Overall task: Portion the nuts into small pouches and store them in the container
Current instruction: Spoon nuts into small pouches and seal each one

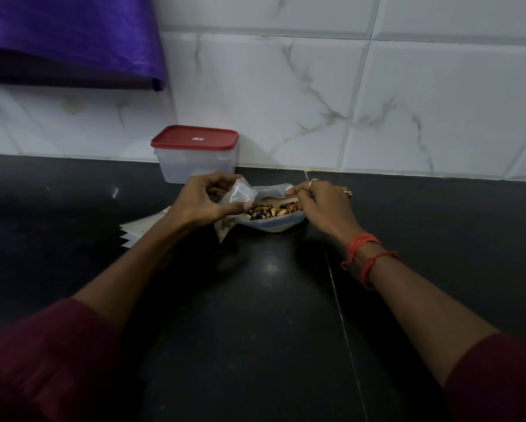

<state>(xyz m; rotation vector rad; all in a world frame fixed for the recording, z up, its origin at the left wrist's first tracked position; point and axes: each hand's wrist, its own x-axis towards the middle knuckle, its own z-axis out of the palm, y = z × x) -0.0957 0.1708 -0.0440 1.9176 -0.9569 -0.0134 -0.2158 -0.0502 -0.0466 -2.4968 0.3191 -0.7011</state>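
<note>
One risk: my left hand pinches the pouch top, my right hand curls over the nuts (hold unclear), so the transfer could spill.

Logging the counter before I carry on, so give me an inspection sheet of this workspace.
Surface: dark glossy countertop, one seam.
Job's things: open bag of mixed nuts; small pouch, few nuts inside; container, red lid on; stack of empty pouches.
Clutter: nothing seen.
Grippers: left hand grips small pouch; right hand curled at the bag, grasp unclear.
Cables: nothing seen.
Surroundings: marbled tile wall; purple cloth.
</note>
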